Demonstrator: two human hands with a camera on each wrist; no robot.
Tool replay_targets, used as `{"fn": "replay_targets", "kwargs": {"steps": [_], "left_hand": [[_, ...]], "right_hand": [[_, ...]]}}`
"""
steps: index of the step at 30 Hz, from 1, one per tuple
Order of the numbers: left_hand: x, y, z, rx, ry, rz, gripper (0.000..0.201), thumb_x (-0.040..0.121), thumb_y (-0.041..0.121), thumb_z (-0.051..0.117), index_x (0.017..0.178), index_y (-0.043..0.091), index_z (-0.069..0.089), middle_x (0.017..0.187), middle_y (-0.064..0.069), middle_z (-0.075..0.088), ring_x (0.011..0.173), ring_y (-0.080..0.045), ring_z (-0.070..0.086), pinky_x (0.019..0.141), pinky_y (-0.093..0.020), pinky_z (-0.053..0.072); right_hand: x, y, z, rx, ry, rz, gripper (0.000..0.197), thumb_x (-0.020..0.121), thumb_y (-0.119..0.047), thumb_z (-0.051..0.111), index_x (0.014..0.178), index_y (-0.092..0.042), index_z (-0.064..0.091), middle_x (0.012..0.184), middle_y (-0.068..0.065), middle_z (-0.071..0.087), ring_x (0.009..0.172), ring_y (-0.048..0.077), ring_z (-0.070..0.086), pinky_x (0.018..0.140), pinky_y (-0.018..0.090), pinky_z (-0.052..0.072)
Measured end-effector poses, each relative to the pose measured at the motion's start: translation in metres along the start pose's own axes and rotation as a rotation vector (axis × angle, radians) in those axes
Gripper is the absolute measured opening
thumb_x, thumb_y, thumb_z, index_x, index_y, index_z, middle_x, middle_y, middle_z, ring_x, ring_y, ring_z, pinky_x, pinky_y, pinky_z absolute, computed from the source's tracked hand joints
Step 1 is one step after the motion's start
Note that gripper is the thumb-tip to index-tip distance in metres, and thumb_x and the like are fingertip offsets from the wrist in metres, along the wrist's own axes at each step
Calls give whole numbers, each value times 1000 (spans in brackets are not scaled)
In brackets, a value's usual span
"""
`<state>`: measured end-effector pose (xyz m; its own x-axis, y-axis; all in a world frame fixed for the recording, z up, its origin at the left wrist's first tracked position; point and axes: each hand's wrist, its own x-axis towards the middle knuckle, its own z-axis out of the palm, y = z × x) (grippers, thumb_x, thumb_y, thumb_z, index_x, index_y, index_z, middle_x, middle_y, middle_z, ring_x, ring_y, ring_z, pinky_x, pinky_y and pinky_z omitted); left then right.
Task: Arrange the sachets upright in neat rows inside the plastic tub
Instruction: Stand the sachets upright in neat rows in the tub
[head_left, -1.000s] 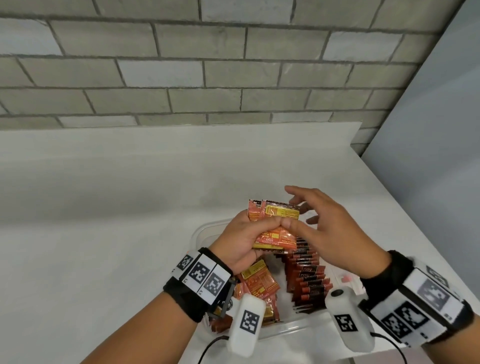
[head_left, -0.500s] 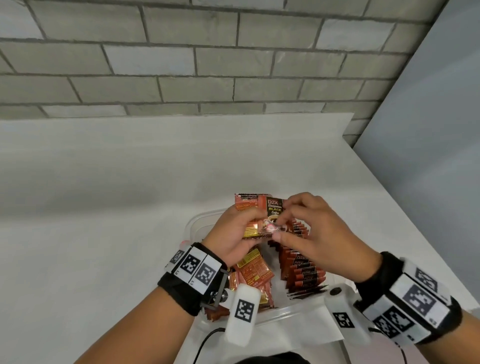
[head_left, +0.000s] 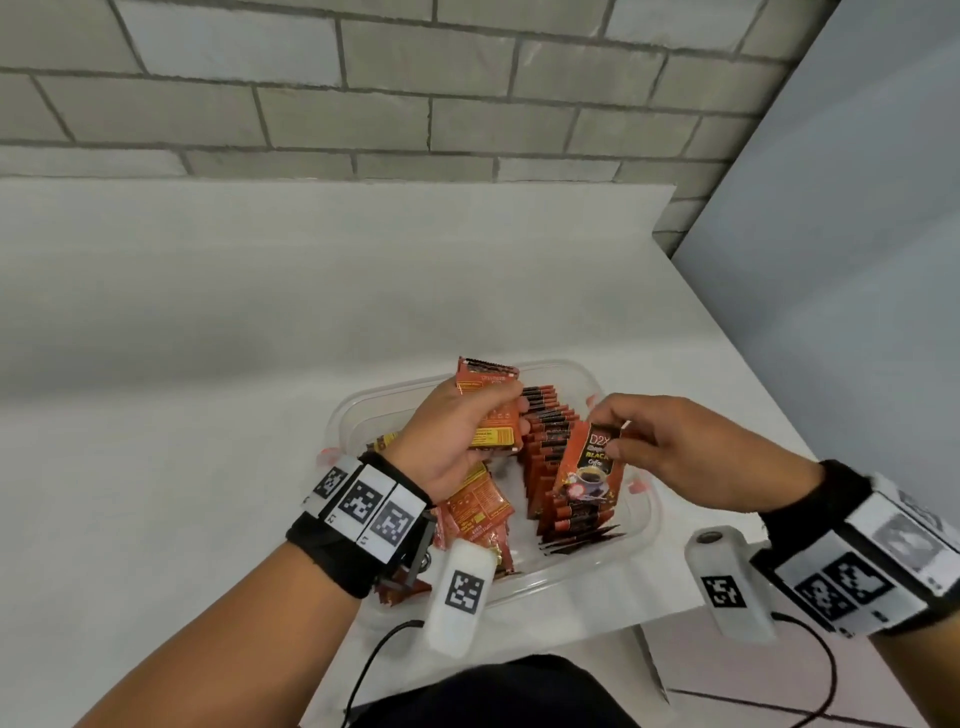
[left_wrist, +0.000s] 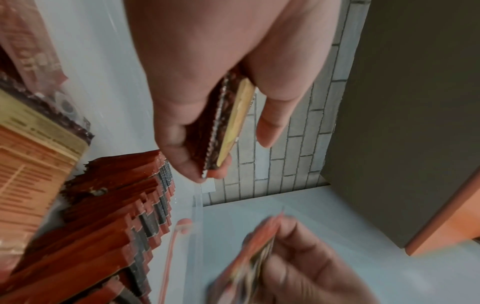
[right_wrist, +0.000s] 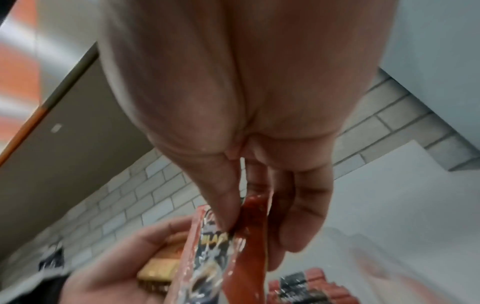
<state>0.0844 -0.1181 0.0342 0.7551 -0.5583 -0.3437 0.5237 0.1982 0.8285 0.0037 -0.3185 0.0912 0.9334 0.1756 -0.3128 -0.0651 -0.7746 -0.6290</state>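
Note:
A clear plastic tub (head_left: 587, 376) sits on the white table, near its front edge. A row of red sachets (head_left: 553, 457) stands upright down its middle, and loose sachets (head_left: 475, 512) lie flat in its left half. My left hand (head_left: 462, 431) grips a small stack of sachets (head_left: 488, 400) above the tub's far left part; the stack's edges (left_wrist: 223, 123) show in the left wrist view. My right hand (head_left: 670, 441) pinches one red sachet (head_left: 589, 462) by its top edge, hanging upright over the right side of the row.
A grey brick wall (head_left: 415, 93) runs behind the table. A pale panel (head_left: 841, 260) closes the right side, and the table's right edge runs close by the tub. White tabletop (head_left: 182, 389) stretches to the left of the tub.
My right hand has taken one sachet off the stack in my left hand and carried it right and down, over the standing row. The left hand stays above the tub with the rest.

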Motion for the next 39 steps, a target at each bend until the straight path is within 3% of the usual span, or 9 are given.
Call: {"fn": "replay_targets", "kwargs": {"steps": [2, 9, 15, 22, 27, 31, 33, 35, 39], "left_hand": [[2, -1, -1, 9, 8, -7, 20, 89, 19, 61, 106, 8, 61, 90, -9, 68, 74, -19, 65, 71, -34, 51], [3, -1, 0, 18, -14, -29, 11, 91, 18, 60, 100, 12, 62, 87, -7, 69, 73, -18, 66, 74, -34, 52], [2, -1, 1, 22, -9, -45, 17, 92, 17, 60, 106, 9, 61, 86, -8, 69, 70, -18, 67, 70, -32, 54], [1, -1, 0, 34, -11, -52, 18, 92, 18, 59, 108, 8, 60, 86, -8, 69, 71, -19, 66, 69, -32, 54], [2, -1, 1, 40, -12, -53, 20, 92, 18, 60, 108, 7, 60, 87, -8, 69, 71, -19, 67, 70, -33, 54], [2, -1, 1, 45, -8, -62, 21, 91, 19, 60, 109, 7, 60, 87, -8, 70, 71, -19, 67, 68, -31, 54], [2, -1, 1, 41, -8, -68, 22, 91, 19, 60, 110, 7, 59, 87, -8, 70, 71, -19, 67, 67, -30, 55], [1, -1, 2, 39, -7, -75, 24, 91, 19, 60, 112, 7, 59, 87, -8, 70, 72, -19, 67, 67, -30, 55], [2, -1, 2, 39, 2, -82, 25, 91, 19, 60, 113, 7, 59, 88, -8, 70, 71, -18, 67, 68, -31, 55]], "right_hand": [[-8, 6, 7, -79, -73, -7, 16, 96, -10, 53, 99, -24, 61, 91, -12, 66, 82, 4, 60, 74, 14, 46], [-14, 15, 23, -222, -184, -46, 16, 97, -12, 49, 101, -24, 58, 90, -8, 63, 79, 12, 55, 72, 26, 45], [-10, 11, 38, -364, -73, -85, 20, 90, -11, 59, 103, -20, 72, 103, -6, 57, 87, 8, 55, 78, 22, 45], [-5, 22, 48, -614, 21, -143, 19, 72, -14, 75, 74, -26, 61, 69, -13, 61, 63, 11, 54, 63, 24, 32], [0, 19, 46, -668, -29, -97, 13, 82, -15, 63, 73, -25, 61, 77, -10, 62, 72, 10, 49, 66, 23, 27], [6, 17, 48, -672, -59, -76, 23, 79, -11, 61, 67, -28, 53, 68, -12, 52, 65, 8, 44, 61, 11, 19], [8, 16, 47, -683, -89, -65, 25, 80, -11, 59, 67, -30, 48, 70, -13, 49, 66, 9, 45, 61, 16, 22], [9, 14, 46, -713, -126, -53, 22, 82, -13, 57, 70, -30, 49, 74, -12, 51, 68, 8, 45, 64, 21, 25], [12, 13, 45, -721, -155, -43, 15, 81, -12, 56, 75, -25, 59, 79, -8, 60, 67, 10, 47, 58, 13, 24]]}}
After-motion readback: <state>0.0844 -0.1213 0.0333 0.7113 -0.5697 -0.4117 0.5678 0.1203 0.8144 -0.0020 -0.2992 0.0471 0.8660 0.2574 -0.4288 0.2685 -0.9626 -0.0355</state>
